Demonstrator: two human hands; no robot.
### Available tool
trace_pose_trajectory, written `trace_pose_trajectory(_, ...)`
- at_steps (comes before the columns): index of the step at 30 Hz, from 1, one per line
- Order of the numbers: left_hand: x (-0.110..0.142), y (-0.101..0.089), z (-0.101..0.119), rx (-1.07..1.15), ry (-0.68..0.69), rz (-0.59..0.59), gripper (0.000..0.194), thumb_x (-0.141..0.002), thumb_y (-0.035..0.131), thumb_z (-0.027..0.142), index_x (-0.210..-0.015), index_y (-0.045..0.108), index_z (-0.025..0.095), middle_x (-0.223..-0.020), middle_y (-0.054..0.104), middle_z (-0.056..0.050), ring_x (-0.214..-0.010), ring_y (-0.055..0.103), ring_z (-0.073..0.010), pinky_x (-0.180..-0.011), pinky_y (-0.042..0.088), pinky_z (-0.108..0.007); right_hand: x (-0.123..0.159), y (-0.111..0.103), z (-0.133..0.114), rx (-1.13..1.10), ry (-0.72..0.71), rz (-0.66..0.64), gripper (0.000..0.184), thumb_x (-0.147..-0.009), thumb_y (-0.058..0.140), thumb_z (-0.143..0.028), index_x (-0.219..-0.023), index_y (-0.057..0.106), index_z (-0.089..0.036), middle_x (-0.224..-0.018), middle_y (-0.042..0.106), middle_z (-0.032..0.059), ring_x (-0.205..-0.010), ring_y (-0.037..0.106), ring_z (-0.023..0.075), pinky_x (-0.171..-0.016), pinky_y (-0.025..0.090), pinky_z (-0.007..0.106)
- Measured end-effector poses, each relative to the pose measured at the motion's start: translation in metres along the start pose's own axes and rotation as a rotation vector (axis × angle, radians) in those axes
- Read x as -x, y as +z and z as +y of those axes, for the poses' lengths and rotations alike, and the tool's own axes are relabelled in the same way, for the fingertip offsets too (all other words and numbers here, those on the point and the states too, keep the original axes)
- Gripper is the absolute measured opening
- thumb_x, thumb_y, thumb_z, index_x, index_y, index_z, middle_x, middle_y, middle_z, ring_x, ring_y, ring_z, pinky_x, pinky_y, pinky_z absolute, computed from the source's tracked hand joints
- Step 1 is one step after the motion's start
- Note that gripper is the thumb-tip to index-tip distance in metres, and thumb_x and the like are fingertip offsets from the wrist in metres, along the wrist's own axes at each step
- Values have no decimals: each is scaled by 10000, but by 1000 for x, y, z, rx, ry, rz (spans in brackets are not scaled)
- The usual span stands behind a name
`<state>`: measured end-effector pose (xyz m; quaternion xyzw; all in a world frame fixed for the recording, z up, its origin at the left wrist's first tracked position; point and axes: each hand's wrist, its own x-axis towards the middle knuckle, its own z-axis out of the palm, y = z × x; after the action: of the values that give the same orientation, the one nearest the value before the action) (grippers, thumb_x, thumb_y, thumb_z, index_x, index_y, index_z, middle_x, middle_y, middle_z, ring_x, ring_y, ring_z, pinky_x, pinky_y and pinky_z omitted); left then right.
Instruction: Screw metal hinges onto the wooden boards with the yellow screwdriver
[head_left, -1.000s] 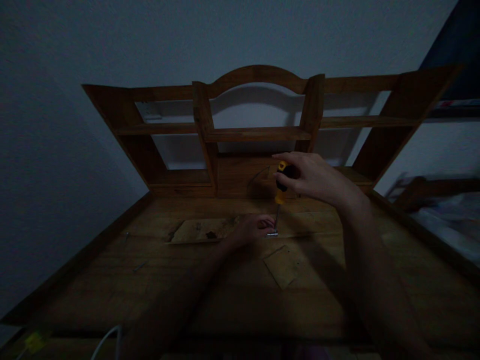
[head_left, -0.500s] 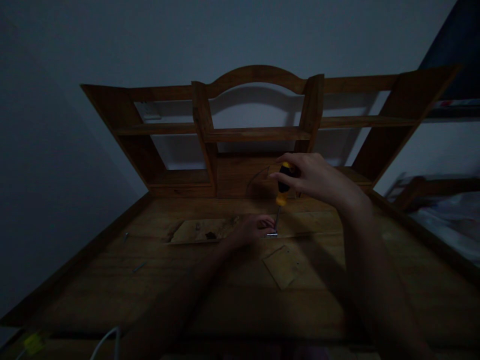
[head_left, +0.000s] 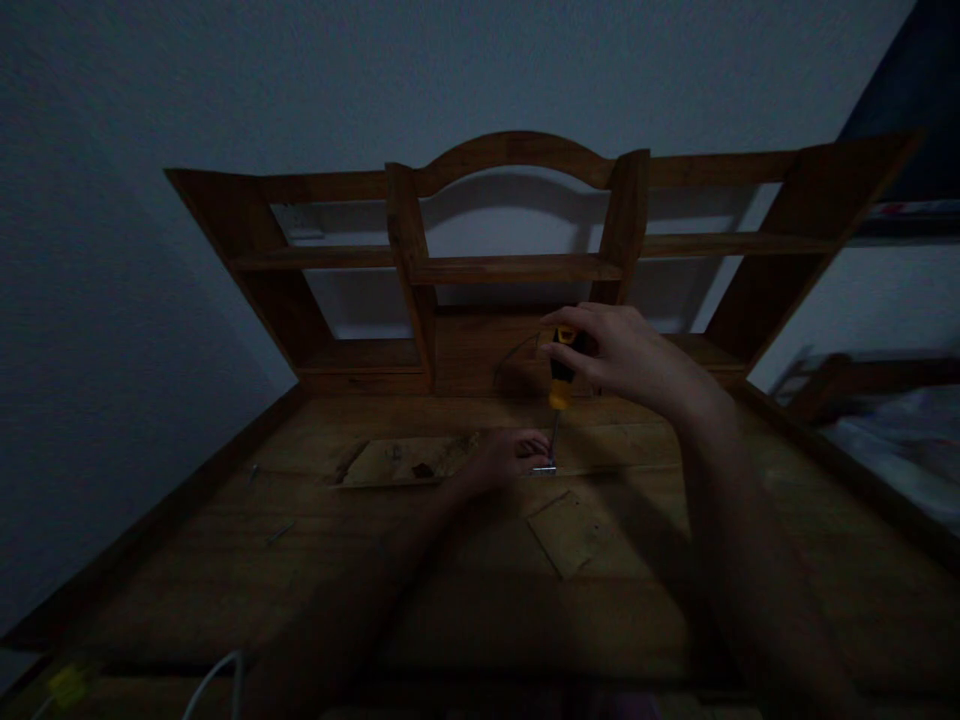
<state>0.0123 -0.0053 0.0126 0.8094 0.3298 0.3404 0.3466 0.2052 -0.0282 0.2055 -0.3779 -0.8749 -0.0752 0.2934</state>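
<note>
My right hand (head_left: 626, 352) is closed round the black and yellow handle of a screwdriver (head_left: 559, 378), held upright with its shaft pointing down at a small metal bracket (head_left: 544, 467) on the wooden desk top (head_left: 420, 560). My left hand (head_left: 506, 457) lies on the desk right beside the bracket, fingers curled and pressing against it. A long pale wooden strip (head_left: 405, 460) runs to the left of that hand. The light is dim and the screwdriver's tip is hard to see.
A wooden hutch with shelves and an arched middle (head_left: 517, 250) stands at the back against the wall. A small square wood piece (head_left: 570, 532) lies near the bracket. Loose screws (head_left: 279, 533) lie at left. A white cable (head_left: 214, 680) shows at the bottom left.
My right hand's fingers have shifted slightly round the screwdriver handle, which stays upright over the bracket. My left hand has not moved.
</note>
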Motion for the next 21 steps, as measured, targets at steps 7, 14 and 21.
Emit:
trace_pose_trajectory(7, 1, -1, -1, -15, 19, 7, 116, -867, 675, 239, -930, 725, 156, -930, 761, -55, -852, 704, -165, -812, 520, -268, 2, -2, -1, 8, 18, 11, 422, -939, 553, -289, -1336, 635, -171, -1165, 701, 112, -1047, 652, 256, -930, 473, 368)
trace_pose_trajectory(14, 0, -1, -4, -13, 21, 0, 126, -863, 676, 254, -923, 727, 156, -900, 762, -56, -830, 702, -165, -793, 526, -263, 1, -1, -3, 16, 9, -4, 340, -964, 545, -363, -1210, 688, -178, -1088, 722, 105, -993, 661, 257, -892, 479, 369)
trace_pose_trajectory(21, 1, 1, -5, 28, 5, -4, 129, -863, 672, 257, -935, 725, 165, -907, 756, -54, -841, 702, -167, -797, 540, -274, 2, 5, 0, 21, 16, -12, 455, -923, 545, -304, -1356, 586, -167, -1242, 667, 115, -1114, 628, 272, -999, 452, 404)
